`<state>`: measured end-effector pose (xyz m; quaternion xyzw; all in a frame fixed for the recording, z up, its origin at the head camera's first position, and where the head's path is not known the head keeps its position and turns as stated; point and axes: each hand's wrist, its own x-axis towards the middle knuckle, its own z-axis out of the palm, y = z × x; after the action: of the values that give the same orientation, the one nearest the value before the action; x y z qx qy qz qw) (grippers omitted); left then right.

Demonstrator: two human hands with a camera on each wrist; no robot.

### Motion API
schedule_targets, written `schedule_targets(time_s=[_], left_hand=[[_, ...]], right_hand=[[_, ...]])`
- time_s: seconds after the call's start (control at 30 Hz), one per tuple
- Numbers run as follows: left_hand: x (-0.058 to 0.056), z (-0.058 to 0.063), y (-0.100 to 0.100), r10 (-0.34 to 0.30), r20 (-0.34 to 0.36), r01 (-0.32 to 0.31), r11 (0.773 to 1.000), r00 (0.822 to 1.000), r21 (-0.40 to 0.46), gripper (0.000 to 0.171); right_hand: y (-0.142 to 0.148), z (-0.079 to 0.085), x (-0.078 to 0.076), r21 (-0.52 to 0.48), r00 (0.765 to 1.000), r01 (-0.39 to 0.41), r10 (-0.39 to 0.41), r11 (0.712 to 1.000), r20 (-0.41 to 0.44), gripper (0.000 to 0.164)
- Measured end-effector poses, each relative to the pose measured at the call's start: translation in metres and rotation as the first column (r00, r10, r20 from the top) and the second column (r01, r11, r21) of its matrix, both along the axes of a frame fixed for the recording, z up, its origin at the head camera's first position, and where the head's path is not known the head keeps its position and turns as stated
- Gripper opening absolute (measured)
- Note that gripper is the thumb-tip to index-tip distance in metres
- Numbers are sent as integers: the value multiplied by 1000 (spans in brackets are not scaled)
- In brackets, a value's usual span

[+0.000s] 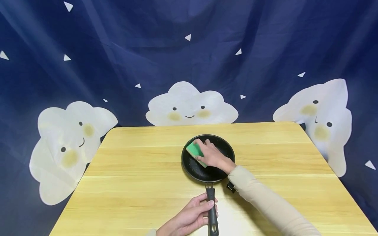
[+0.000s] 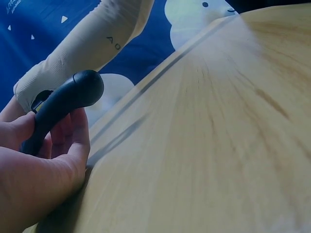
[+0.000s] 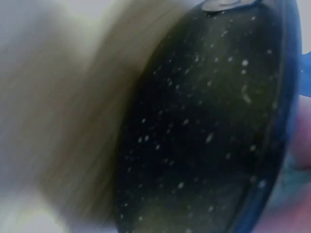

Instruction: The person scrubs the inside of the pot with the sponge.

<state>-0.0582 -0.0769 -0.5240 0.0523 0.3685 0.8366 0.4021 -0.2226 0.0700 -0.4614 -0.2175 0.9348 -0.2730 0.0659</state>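
Note:
A black frying pan is near the middle of the wooden table in the head view. My left hand grips its black handle, the thumb lying across the top; the left wrist view shows the fingers curled round that handle. Inside the pan, my right hand holds a green sponge with a paler underside against the left part of the pan. The right wrist view is filled by the pan's speckled outer side, with a blurred bit of the hand at the right edge.
The light wooden table spreads out around the pan. Behind it hangs a dark blue curtain with white clouds and triangles. A small black device sits under the right wrist, beside the pan.

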Motion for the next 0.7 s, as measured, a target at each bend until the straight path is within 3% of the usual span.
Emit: schedule_targets(time_s=[0.23, 0.43, 0.7], left_hand=[[1, 0, 1, 4, -7, -4, 1000, 1000, -6, 27], [0, 1, 2, 11, 0, -11, 1000, 1000, -9, 29], [1, 1, 1, 12, 17, -12, 1000, 1000, -3, 30]], right_hand=[[11, -3, 0, 108, 994, 5, 7, 994, -109, 53], [20, -5, 1, 223, 968, 41, 17, 974, -252, 54], [31, -6, 3, 293, 960, 66, 20, 954, -281, 55]])
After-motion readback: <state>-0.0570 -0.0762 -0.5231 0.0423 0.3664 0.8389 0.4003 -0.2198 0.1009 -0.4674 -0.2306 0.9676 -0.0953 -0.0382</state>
